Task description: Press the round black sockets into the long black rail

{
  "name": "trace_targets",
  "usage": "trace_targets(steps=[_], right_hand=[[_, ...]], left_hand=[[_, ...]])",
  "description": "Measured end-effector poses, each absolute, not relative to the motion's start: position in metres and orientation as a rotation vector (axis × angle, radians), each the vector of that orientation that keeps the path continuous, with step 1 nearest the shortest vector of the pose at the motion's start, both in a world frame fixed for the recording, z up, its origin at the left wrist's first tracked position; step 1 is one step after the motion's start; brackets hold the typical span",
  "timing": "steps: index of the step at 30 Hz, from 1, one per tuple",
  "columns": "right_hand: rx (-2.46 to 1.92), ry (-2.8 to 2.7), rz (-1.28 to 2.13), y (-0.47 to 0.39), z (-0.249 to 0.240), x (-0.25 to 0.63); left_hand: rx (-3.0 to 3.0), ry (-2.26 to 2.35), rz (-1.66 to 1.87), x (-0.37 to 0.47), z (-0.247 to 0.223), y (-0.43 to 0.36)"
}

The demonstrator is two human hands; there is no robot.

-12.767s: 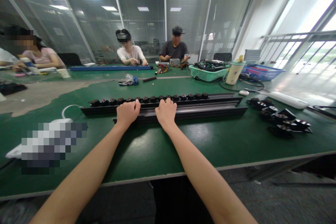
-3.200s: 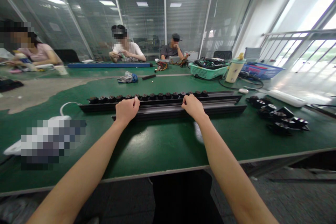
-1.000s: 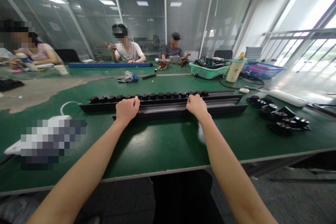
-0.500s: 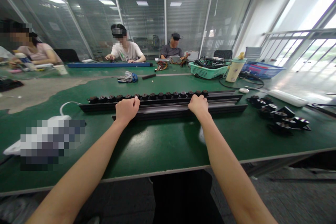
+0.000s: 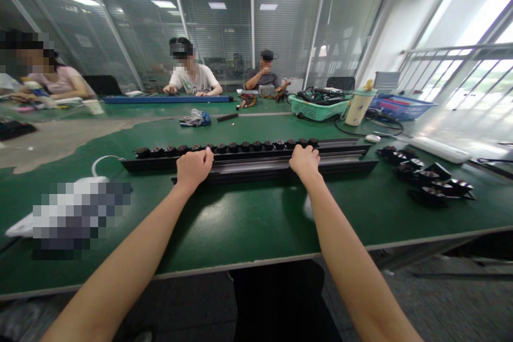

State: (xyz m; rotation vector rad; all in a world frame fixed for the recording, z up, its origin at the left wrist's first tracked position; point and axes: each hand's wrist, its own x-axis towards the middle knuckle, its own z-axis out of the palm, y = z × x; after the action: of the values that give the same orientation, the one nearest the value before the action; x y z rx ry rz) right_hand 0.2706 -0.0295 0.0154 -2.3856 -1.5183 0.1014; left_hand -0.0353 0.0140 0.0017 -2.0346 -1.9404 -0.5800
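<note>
Across the green table in front of me lies a long black metal rail (image 5: 248,173). My left hand (image 5: 194,169) is closed over it near its left end, fingers curled down out of sight. Farther right, my right hand (image 5: 305,163) grips the same rail, with its knuckles up. Just behind it runs a second black rail (image 5: 146,164), parallel and reaching farther left. A row of small black parts (image 5: 233,147) with shiny tops stands along that back rail. Both hands hide short stretches of the rails.
More black parts (image 5: 435,173) lie loose at the right. A blurred-out white object (image 5: 68,208) with a cable sits left. Behind are gloves (image 5: 195,117), a green basket (image 5: 320,108), a cup (image 5: 358,107) and a blue bar (image 5: 168,99). Several people sit across the table.
My right hand has shifted very slightly and its fingers have loosened a little. The person at the back centre has raised a hand toward the head. The rails have stayed put.
</note>
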Motion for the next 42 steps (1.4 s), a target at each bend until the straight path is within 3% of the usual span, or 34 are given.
trace_targets(steps=[42], right_hand=[[-2.419, -1.431, 0.111, -0.025, 0.013, 0.282]], left_hand=[[-2.048, -1.936, -0.639, -0.033, 0.004, 0.01]])
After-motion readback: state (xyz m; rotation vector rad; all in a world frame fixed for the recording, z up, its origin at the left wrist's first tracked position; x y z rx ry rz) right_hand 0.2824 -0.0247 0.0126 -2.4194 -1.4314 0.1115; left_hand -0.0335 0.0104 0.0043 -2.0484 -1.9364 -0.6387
